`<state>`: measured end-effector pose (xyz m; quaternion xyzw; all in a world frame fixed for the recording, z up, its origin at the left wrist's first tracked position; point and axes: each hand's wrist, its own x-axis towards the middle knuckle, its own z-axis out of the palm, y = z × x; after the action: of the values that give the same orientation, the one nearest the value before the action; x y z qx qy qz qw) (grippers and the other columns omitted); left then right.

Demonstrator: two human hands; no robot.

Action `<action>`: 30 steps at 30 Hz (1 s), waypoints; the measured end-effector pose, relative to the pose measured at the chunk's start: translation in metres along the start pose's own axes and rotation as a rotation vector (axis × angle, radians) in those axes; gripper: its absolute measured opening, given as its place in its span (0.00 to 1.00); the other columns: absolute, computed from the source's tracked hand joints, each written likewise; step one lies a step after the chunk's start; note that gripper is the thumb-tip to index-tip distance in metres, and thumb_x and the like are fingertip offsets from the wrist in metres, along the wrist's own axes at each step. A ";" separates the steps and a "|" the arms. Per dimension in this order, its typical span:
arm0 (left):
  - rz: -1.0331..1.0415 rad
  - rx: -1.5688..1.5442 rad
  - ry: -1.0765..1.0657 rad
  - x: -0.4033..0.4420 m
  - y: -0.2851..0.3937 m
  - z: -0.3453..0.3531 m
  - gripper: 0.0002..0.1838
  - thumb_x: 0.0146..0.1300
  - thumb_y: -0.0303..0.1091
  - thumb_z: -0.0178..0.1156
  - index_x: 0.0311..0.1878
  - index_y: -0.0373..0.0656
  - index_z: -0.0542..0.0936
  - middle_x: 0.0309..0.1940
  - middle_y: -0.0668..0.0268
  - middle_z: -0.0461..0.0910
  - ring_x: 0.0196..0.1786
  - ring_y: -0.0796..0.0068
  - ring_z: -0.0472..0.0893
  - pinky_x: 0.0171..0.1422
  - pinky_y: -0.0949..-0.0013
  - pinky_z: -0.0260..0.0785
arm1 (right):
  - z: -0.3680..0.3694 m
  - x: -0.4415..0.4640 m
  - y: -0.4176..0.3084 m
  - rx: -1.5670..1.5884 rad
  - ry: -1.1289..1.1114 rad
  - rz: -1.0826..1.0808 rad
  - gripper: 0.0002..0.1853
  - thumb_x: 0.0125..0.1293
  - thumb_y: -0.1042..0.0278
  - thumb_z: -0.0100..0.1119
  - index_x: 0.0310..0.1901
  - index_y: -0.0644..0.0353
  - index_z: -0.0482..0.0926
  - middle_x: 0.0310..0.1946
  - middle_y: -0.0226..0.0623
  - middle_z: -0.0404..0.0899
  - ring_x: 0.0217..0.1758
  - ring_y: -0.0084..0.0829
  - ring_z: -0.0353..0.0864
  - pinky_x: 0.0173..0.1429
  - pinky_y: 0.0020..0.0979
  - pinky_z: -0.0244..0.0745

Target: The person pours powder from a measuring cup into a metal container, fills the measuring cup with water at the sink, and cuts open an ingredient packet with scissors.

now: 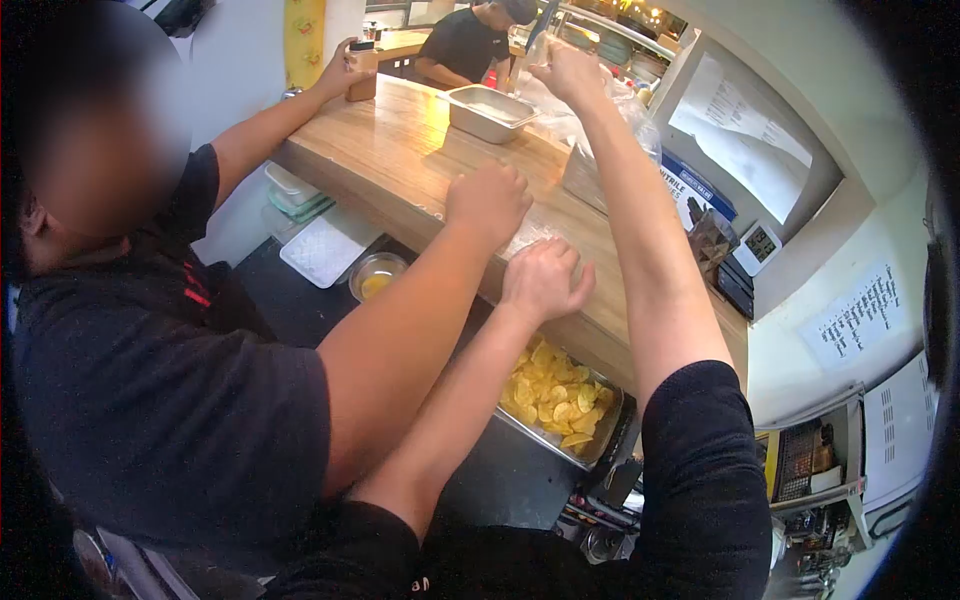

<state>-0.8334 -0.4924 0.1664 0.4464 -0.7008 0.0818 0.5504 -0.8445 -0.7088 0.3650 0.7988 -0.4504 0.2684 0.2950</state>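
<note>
My left hand (pixel 545 280) lies at the near edge of the wooden counter (pixel 400 150), touching crinkled clear plastic film (pixel 533 232). Its fingers bend forward over the film, and the thumb stands apart. Raised over the far side of the counter, my right hand (pixel 572 75) has its fingers pinched together; what they hold blends with the clear plastic behind. Beside my left hand is a co-worker's closed hand (pixel 490 205), close to the same film. The co-worker's other hand (pixel 345 72) grips a bottle with brown contents (pixel 362 75).
A metal pan (pixel 487 112) sits on the counter near clear plastic bags (pixel 595 165) and a glove box (pixel 690 190). Below are a tray of potato chips (pixel 558 395), a metal bowl (pixel 377 277) and a white tray (pixel 325 245). Another person (pixel 465 50) stands beyond.
</note>
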 end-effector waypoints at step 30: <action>0.086 0.062 0.073 -0.007 -0.007 0.013 0.12 0.51 0.43 0.57 0.20 0.46 0.76 0.23 0.59 0.77 0.28 0.60 0.79 0.33 0.61 0.71 | -0.040 -0.041 -0.007 0.639 0.648 0.531 0.21 0.56 0.50 0.63 0.24 0.62 0.74 0.19 0.38 0.76 0.22 0.34 0.75 0.30 0.38 0.69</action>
<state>-0.8375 -0.5007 0.1525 0.4295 -0.6959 0.1430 0.5575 -0.8633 -0.6543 0.3617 0.5835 -0.4186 0.6910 0.0826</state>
